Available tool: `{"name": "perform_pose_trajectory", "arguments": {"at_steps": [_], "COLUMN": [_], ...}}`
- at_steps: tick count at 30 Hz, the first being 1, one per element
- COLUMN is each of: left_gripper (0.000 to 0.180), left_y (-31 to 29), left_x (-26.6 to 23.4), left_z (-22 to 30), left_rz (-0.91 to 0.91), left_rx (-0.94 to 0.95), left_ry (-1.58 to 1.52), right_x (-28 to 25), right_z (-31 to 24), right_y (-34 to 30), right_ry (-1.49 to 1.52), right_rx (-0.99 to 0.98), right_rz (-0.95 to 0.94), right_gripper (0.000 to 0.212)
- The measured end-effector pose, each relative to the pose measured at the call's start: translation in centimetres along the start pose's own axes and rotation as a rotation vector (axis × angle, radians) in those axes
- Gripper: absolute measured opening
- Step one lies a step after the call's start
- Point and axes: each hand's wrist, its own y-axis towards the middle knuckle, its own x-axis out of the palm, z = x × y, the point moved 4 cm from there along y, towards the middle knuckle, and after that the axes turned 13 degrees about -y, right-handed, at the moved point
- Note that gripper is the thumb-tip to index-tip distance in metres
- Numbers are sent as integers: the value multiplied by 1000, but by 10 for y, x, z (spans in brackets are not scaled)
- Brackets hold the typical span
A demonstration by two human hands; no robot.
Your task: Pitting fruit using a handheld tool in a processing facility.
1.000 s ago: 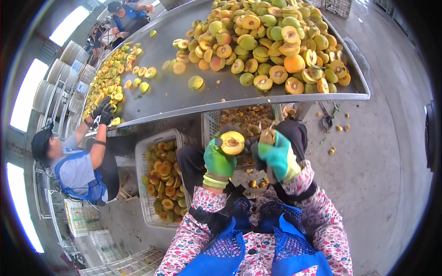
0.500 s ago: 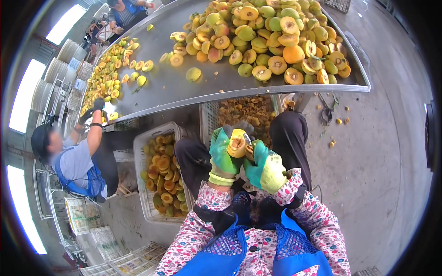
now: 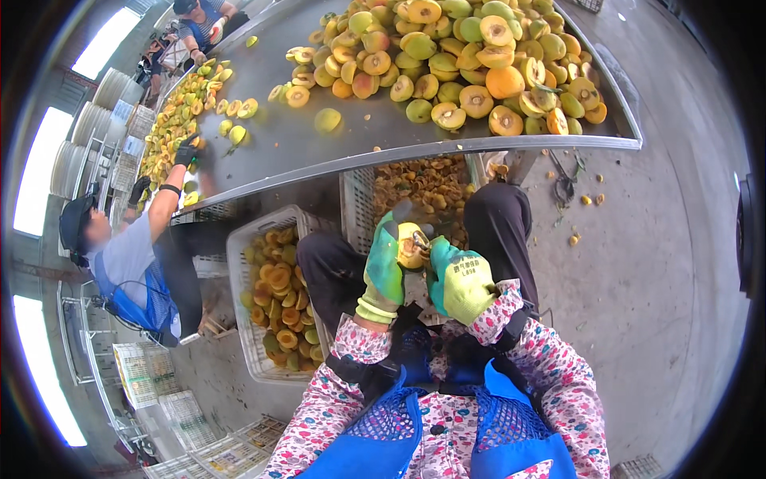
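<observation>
hands: left hand (image 3: 384, 267) grips peach half (image 3: 409, 245) w/ right hand (image 3: 461, 279) closed on it, white crate (image 3: 239, 275) beside.

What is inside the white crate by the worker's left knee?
The white crate holds halved yellow-orange fruit, cut faces mostly up. The layers beneath cannot be seen, and the knee covers its right edge.

Bright daylight fills the scene, coming from windows (image 3: 41, 172) on the left, which are blown out to pure white. The metal table (image 3: 383, 132) carries a soft sheen, and the space beneath it lies in shadow. Fisheye distortion bends the table edge and curves the floor (image 3: 662, 263) toward a black rim. The centre is sharp; the far corners go soft.
</observation>
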Motion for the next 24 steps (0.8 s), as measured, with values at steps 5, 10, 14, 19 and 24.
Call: {"name": "perform_pose_trajectory", "arguments": {"at_steps": [5, 10, 14, 19, 24], "left_gripper": [53, 44, 44, 46, 44], "left_y": [3, 7, 6, 12, 12], "left_x": [5, 17, 13, 15, 20], "left_z": [4, 11, 5, 1, 1], "left_rz": [50, 115, 93, 289, 154], "left_rx": [142, 185, 252, 134, 361], "left_ry": [109, 241, 273, 69, 431], "right_x": [-10, -11, -13, -18, -22], "right_z": [-7, -8, -5, -1, -4], "right_y": [1, 5, 2, 5, 3], "right_ry": [-44, -26, -13, -31, 225], "right_rx": [-31, -38, -114, -209, -91], "right_rz": [68, -87, -113, -84, -271], "right_gripper": [37, 38, 36, 36, 40]}}
